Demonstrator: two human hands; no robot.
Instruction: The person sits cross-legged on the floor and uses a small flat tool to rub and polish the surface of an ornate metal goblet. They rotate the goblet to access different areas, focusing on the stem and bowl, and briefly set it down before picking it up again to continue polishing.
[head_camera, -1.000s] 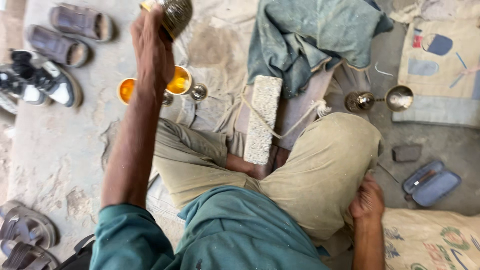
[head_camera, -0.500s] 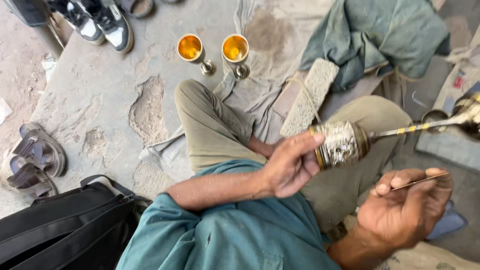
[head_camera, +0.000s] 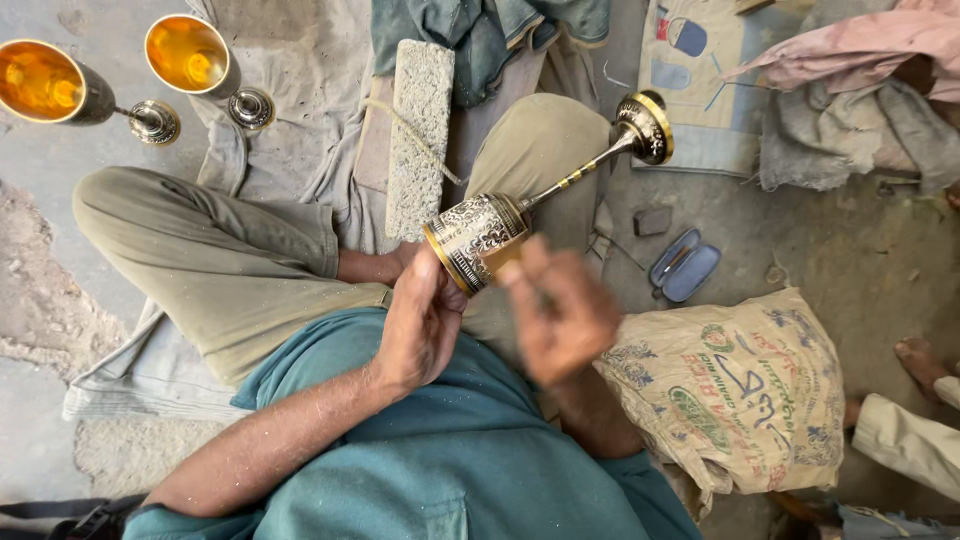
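two hands are raised over the lap of a person seated cross-legged on the floor. an engraved brass goblet with a long slender stem is grasped around its cup by the left hand and laid almost on its side, rim toward the body and round foot pointing up and away, so that the patterned wall is turned toward the right hand. the right hand is held just beside the rim, fingers bunched; it is blurred, so whether something thin is pinched in it cannot be told. a rough grey stone block is laid along the cloth between the knees, within easy reach. two more brass goblets with gilded insides are set upright on the concrete floor, well apart from the lap, apparently kept out of the way. a blue open spectacle case and a printed woven sack are seen to the right, and another person's bare foot at the edge.
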